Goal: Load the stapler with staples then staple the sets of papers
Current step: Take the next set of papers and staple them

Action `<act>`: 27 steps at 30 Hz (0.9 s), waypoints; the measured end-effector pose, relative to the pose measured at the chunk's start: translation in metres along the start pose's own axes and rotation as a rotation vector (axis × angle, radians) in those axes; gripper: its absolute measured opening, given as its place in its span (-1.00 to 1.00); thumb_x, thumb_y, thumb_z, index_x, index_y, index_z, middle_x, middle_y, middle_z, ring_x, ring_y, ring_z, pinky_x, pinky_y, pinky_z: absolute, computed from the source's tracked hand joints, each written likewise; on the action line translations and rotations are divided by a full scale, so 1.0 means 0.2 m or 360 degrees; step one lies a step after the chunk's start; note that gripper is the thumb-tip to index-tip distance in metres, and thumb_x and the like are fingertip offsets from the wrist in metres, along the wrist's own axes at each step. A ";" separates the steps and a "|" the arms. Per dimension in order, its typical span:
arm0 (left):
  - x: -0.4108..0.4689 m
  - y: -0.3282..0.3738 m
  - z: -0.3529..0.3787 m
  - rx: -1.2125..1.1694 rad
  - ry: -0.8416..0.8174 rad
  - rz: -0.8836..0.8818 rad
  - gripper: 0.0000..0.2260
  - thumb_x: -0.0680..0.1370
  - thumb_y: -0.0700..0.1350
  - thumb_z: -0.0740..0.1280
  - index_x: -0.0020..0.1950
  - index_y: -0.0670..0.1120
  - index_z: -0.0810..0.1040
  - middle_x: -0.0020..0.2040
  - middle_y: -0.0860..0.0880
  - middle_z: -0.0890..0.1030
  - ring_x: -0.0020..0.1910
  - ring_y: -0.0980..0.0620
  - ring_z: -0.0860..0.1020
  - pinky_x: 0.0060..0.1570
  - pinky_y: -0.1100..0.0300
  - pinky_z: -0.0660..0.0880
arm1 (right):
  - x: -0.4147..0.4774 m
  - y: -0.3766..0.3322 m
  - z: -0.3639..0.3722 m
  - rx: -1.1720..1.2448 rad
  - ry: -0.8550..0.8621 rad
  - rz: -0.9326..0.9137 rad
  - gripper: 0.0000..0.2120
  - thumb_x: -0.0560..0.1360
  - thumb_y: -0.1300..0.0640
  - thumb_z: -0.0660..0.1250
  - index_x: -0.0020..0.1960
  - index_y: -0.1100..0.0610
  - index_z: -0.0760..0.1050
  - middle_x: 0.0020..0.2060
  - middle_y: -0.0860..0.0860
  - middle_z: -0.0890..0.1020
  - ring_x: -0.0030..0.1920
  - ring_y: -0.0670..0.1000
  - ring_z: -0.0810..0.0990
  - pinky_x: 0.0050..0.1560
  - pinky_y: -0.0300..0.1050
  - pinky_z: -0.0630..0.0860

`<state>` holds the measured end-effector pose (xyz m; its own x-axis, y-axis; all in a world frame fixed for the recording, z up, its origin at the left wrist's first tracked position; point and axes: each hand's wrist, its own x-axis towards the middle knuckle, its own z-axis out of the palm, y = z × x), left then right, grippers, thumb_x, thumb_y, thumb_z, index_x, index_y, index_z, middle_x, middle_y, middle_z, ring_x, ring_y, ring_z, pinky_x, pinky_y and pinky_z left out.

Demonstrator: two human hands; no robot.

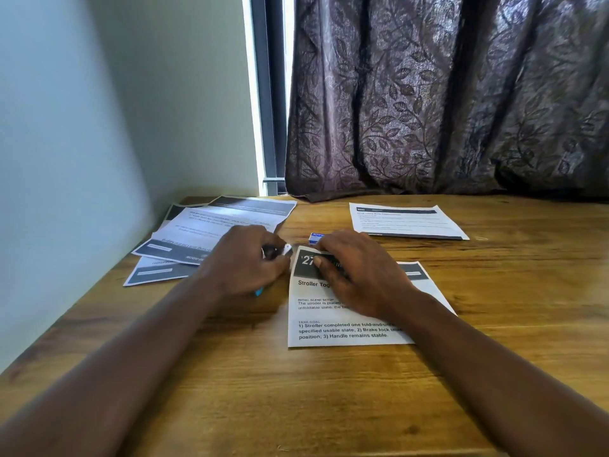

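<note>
Hands meet at mid-bench (296,407): the left hand (244,258) curls round the stapler (278,251) at the top-left corner of the paper set (342,328), which the right hand (356,275) presses down, fingers flat. Just behind lies the staple box (314,238).

We find bare table (230,390) near us and along the right. The wall (66,159) shuts our left, the curtain (445,110) the back. A pile of papers (211,225) fills the far left corner; a box (314,238) lies mid-table, just beyond the near sheet (329,328).
</note>
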<state>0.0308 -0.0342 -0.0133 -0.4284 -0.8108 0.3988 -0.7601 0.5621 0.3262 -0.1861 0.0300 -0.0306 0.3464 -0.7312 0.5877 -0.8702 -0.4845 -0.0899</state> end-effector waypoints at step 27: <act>-0.06 0.38 0.03 -0.0983 0.0681 -0.0216 -0.86 0.60 -0.04 0.42 -0.14 0.00 0.69 -0.27 0.11 0.73 -0.35 0.14 0.69 -0.33 -0.05 0.67 | -0.23 0.30 -0.37 0.0902 0.0988 0.1503 -0.44 0.58 0.00 0.39 0.50 0.07 0.29 0.32 0.11 0.52 0.24 0.11 0.54 0.23 -0.04 0.48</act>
<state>-0.0238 0.0177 0.0019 -0.0284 -0.8159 0.5775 -0.3271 0.5535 0.7660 -0.2798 0.0699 -0.0030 -0.6826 -0.6299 0.3705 -0.3631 -0.1476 -0.9200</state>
